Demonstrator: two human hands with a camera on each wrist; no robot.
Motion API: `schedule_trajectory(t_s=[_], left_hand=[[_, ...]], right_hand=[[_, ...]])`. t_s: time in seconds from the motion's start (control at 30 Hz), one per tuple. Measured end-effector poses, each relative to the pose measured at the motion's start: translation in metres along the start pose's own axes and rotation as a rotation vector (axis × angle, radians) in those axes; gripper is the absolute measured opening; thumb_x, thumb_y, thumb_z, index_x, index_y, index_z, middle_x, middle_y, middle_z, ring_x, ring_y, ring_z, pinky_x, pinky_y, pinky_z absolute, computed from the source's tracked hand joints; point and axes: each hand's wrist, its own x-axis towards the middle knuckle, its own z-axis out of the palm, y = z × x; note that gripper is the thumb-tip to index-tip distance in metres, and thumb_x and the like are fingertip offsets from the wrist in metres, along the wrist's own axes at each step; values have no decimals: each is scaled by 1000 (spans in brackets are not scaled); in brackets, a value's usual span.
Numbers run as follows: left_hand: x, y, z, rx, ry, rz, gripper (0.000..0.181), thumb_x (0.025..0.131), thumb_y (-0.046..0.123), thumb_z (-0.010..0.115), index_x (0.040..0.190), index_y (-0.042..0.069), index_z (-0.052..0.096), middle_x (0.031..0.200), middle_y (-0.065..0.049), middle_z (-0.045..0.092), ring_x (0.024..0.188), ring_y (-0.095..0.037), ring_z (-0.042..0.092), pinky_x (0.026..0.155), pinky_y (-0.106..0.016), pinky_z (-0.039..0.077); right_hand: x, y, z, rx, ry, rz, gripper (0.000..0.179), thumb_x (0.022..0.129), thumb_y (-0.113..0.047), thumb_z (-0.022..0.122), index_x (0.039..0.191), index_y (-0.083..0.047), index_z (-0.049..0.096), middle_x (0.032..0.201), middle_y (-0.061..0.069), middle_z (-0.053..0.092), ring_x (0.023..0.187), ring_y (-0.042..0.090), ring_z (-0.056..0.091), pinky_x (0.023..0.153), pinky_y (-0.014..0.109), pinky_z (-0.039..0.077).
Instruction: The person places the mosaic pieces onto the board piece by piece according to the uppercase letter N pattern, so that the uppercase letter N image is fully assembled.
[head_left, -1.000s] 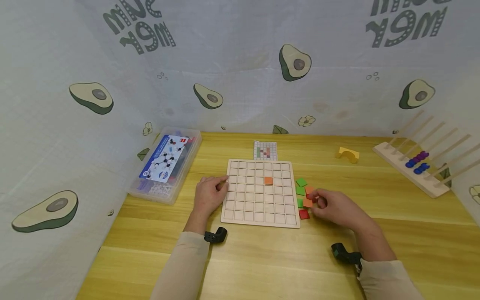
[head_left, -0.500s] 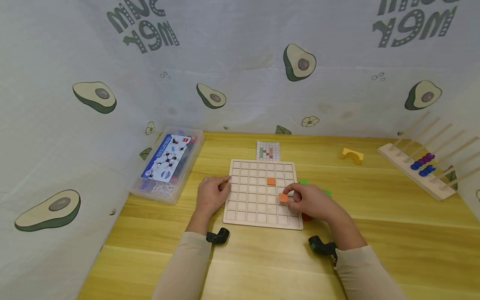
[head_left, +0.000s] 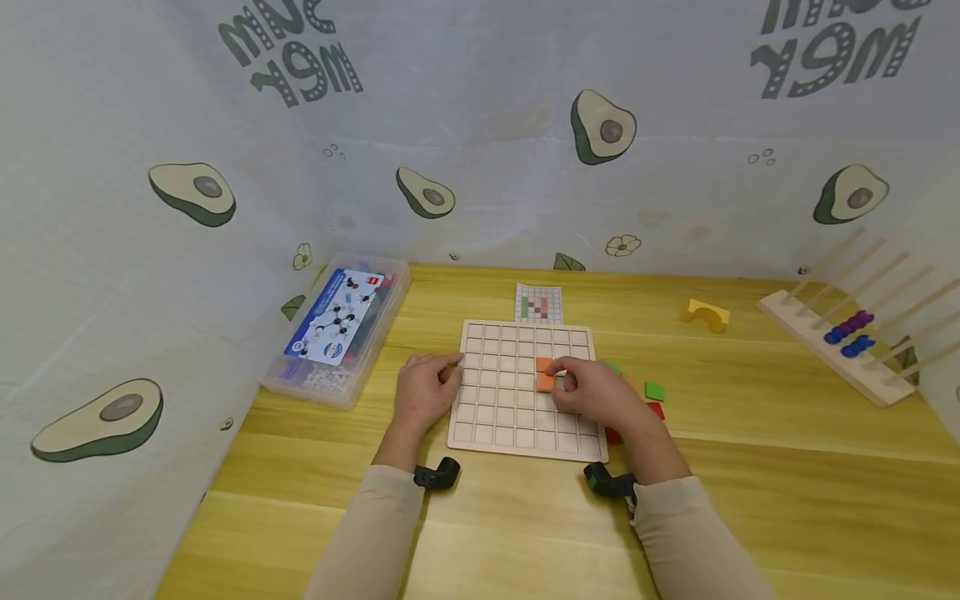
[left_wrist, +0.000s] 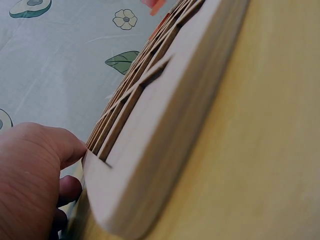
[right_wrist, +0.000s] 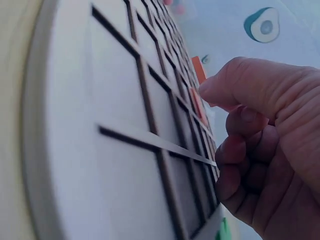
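A wooden grid board lies in the middle of the table. My right hand is over its right half and pinches an orange square tile between thumb and finger. Just beyond that tile, another orange tile sits in a cell of the grid. In the right wrist view the held tile stands tilted at the fingertips. My left hand rests at the board's left edge, a fingertip touching the rim. The left wrist view shows that fingertip right at the wooden edge.
Green tiles and red tiles lie right of the board, partly behind my right hand. A printed pattern card lies behind the board. A plastic case stands left; a yellow arch block and a peg rack with beads are right.
My right hand has moved left from the loose tiles onto the board, bringing one orange tile to the cell in front of the seated one. The left hand stays at the edge.
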Motion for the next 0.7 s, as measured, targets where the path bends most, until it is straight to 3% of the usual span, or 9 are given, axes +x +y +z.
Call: schedule_trajectory(t_s=[0.37, 0.7], left_hand=[[0, 0, 0, 6, 3, 0, 27, 97, 28, 67, 121, 22, 78, 67, 5, 58, 70, -17, 47, 74, -35, 38], [0, 0, 1, 1, 4, -2, 27, 97, 27, 66, 121, 22, 78, 65, 5, 56, 72, -18, 48, 75, -35, 37]], right_hand=[[4, 2, 7, 26, 13, 50, 32, 92, -17, 65, 124, -12, 66, 75, 2, 50, 59, 17, 44, 56, 29, 35], [5, 2, 8, -1, 39, 38, 27, 93, -14, 64, 120, -12, 67, 75, 1, 51, 61, 16, 44, 58, 28, 34]])
